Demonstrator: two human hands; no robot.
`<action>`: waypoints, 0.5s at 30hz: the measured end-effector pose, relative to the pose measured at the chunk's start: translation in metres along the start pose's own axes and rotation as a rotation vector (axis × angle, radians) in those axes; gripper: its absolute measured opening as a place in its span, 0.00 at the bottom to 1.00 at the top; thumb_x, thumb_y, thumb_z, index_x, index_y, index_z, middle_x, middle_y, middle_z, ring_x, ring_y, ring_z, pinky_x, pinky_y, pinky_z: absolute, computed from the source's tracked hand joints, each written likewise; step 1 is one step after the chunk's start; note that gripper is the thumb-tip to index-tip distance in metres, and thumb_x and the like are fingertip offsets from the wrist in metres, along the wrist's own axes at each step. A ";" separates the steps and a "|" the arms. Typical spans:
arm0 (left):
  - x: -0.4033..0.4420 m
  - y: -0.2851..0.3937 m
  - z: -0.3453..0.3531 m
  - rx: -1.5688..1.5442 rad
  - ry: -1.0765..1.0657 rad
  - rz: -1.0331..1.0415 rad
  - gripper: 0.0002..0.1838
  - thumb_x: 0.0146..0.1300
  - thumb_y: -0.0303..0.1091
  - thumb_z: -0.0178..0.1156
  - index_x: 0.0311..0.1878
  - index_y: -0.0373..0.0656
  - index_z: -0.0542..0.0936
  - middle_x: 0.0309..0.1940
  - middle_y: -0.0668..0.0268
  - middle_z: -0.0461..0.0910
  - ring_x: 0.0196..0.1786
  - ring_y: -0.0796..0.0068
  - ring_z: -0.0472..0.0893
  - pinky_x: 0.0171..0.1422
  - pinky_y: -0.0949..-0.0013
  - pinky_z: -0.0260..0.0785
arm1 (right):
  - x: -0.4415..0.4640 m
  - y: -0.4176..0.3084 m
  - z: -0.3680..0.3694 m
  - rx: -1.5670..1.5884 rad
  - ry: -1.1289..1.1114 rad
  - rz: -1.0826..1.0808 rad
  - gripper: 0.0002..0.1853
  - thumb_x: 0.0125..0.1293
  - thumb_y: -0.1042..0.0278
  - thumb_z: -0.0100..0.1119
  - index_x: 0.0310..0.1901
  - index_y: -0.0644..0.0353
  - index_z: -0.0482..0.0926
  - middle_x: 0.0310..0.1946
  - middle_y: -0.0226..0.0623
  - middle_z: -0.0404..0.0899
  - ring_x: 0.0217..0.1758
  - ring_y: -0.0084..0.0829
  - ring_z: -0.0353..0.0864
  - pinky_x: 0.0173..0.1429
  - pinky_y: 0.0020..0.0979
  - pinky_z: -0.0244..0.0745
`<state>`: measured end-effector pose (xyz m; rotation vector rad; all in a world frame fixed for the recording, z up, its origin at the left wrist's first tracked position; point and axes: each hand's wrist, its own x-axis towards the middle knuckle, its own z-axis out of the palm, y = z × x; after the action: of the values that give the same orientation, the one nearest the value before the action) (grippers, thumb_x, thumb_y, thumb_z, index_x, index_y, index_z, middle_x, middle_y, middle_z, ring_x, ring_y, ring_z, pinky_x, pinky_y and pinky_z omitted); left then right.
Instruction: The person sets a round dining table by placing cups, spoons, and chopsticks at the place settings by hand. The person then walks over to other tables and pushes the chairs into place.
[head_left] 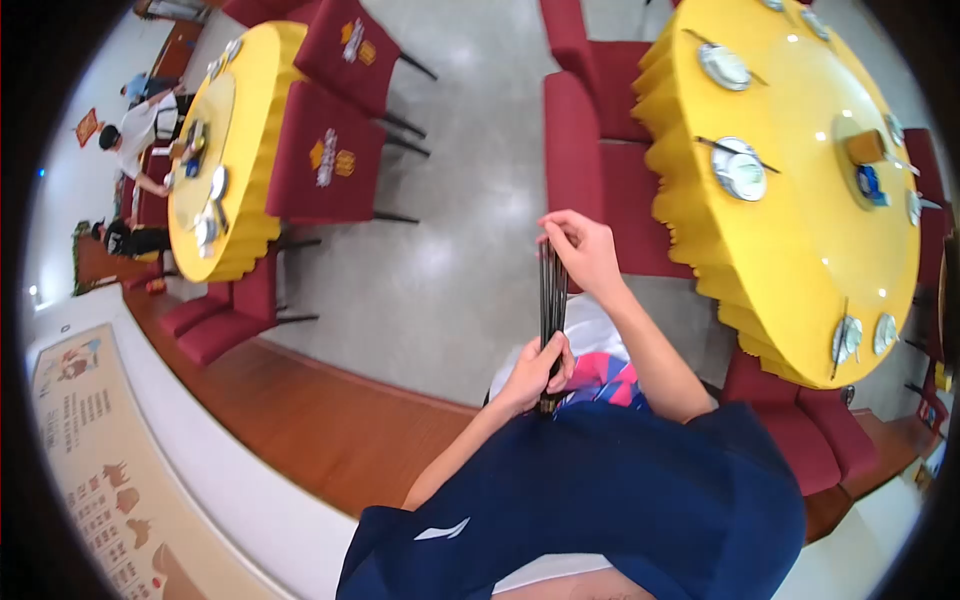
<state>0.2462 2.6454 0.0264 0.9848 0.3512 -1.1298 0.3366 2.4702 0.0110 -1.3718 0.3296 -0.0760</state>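
Large round surface, yellow cloth: right of both hands. Second yellow-clothed surface: well left of and beyond the hands; person in white shirt reaching onto its far side. Red chair: just beyond the right hand, beside the large round surface. Patterned plate, dark chopsticks across it: on that surface, right of the right hand. Bundle of dark chopsticks: between the hands, roughly upright in view. Left hand closed round its lower part; right hand fingers bent at its upper ends, pinch not discernible.
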 end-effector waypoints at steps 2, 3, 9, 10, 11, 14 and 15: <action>-0.006 0.037 -0.024 0.029 0.076 0.090 0.16 0.78 0.44 0.42 0.38 0.42 0.67 0.21 0.62 0.73 0.15 0.81 0.63 0.19 0.76 0.55 | 0.030 0.001 0.046 0.105 -0.074 -0.002 0.10 0.69 0.69 0.57 0.42 0.68 0.82 0.29 0.32 0.84 0.29 0.18 0.82 0.34 0.22 0.76; -0.007 0.053 -0.034 0.038 0.092 0.091 0.16 0.78 0.44 0.42 0.38 0.42 0.67 0.21 0.62 0.73 0.15 0.81 0.63 0.19 0.76 0.55 | 0.043 -0.006 0.063 -0.046 -0.151 0.043 0.11 0.70 0.68 0.56 0.42 0.68 0.82 0.27 0.32 0.84 0.28 0.17 0.79 0.34 0.23 0.75; 0.017 0.148 -0.105 -0.220 0.014 0.121 0.12 0.78 0.41 0.43 0.45 0.42 0.69 0.26 0.59 0.76 0.19 0.78 0.69 0.21 0.76 0.58 | 0.143 0.005 0.142 -0.077 -0.201 0.025 0.12 0.71 0.68 0.55 0.46 0.67 0.82 0.30 0.33 0.85 0.33 0.18 0.82 0.36 0.23 0.76; 0.025 0.166 -0.118 -0.222 0.000 0.111 0.12 0.78 0.41 0.43 0.45 0.42 0.69 0.26 0.59 0.76 0.19 0.78 0.69 0.21 0.76 0.58 | 0.160 0.011 0.147 0.092 -0.169 0.104 0.12 0.71 0.67 0.55 0.48 0.68 0.82 0.33 0.34 0.85 0.35 0.20 0.83 0.38 0.23 0.77; 0.035 0.186 -0.127 -0.128 0.001 0.082 0.11 0.77 0.40 0.45 0.46 0.42 0.69 0.27 0.59 0.77 0.20 0.78 0.71 0.23 0.75 0.61 | 0.175 0.016 0.150 0.259 -0.129 0.179 0.13 0.72 0.67 0.55 0.50 0.68 0.81 0.36 0.35 0.85 0.37 0.22 0.84 0.40 0.24 0.78; 0.067 0.252 -0.163 0.032 -0.066 -0.007 0.11 0.75 0.38 0.47 0.49 0.40 0.70 0.29 0.58 0.79 0.22 0.76 0.74 0.26 0.74 0.67 | 0.212 -0.002 0.154 0.317 -0.006 0.288 0.14 0.73 0.65 0.53 0.53 0.64 0.78 0.42 0.35 0.84 0.41 0.23 0.84 0.44 0.27 0.80; 0.082 0.279 -0.169 0.096 -0.115 -0.016 0.12 0.75 0.38 0.48 0.50 0.38 0.71 0.30 0.57 0.80 0.23 0.75 0.76 0.27 0.73 0.69 | 0.227 -0.014 0.154 0.325 0.059 0.299 0.13 0.73 0.65 0.54 0.53 0.62 0.78 0.42 0.34 0.84 0.42 0.23 0.84 0.45 0.28 0.81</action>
<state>0.5632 2.7548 0.0100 0.9976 0.2142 -1.2216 0.5972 2.5583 0.0070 -0.9888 0.5443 0.0762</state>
